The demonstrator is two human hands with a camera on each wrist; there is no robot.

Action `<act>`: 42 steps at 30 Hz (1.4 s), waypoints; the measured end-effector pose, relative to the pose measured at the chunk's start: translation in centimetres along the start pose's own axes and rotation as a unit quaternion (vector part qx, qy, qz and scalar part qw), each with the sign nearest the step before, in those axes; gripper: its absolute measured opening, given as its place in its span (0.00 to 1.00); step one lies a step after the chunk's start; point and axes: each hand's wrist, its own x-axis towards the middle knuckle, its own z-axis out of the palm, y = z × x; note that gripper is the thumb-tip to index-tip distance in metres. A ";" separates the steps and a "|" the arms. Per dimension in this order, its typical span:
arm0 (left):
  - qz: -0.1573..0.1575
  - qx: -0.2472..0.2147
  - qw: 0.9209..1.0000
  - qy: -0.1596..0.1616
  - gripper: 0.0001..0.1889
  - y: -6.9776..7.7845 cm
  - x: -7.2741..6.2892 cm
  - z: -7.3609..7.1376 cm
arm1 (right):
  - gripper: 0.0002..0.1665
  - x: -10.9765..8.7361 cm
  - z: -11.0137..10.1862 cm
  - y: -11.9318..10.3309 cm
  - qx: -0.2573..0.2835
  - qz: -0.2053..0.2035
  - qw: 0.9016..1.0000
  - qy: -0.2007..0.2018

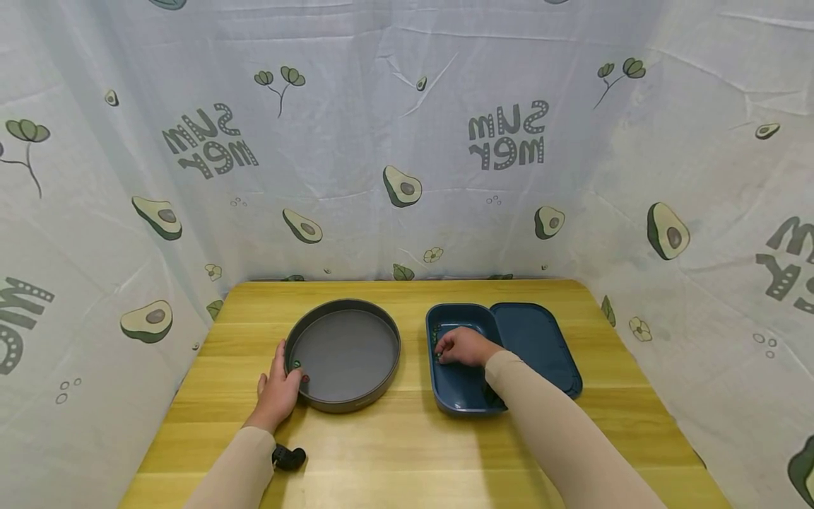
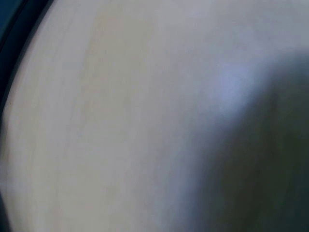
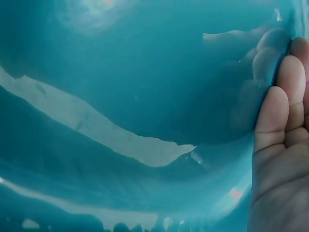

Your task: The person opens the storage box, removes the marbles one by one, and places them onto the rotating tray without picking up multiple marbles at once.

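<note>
A round grey pan (image 1: 346, 353) sits on the left of the table, and my left hand (image 1: 280, 389) grips its near-left rim, fingers along the outside and thumb over the edge. Inside the pan by that thumb lie a small green piece (image 1: 297, 364) and a small red piece (image 1: 305, 379). My right hand (image 1: 467, 346) reaches into a blue rectangular box (image 1: 461, 396), fingers bent down by its left wall. Small green pieces (image 1: 435, 332) line that wall. In the right wrist view the fingertips (image 3: 273, 104) touch the glossy blue surface; whether they pinch a piece is hidden.
A blue lid (image 1: 534, 346) lies right of the box, its left side against it. The black wrist camera (image 1: 289, 458) hangs by the left sleeve. Behind the wooden table (image 1: 394, 452) hangs a printed white curtain (image 1: 356, 141). The left wrist view is mostly blurred tabletop.
</note>
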 end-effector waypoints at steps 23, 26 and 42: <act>0.006 -0.002 1.000 -0.002 0.39 0.0 -0.1 0.1 | 0.07 -0.9 -1.5 -0.7 0.017 -0.020 0.999 0.022; 0.006 -0.001 1.000 -0.003 0.39 0.0 -0.1 0.1 | 0.07 -1.1 -1.7 -0.7 0.033 -0.020 0.999 0.013; 0.007 -0.002 1.000 -0.001 0.40 0.0 0.0 -0.1 | 0.12 -1.8 -2.8 -3.4 0.078 -0.054 0.995 0.039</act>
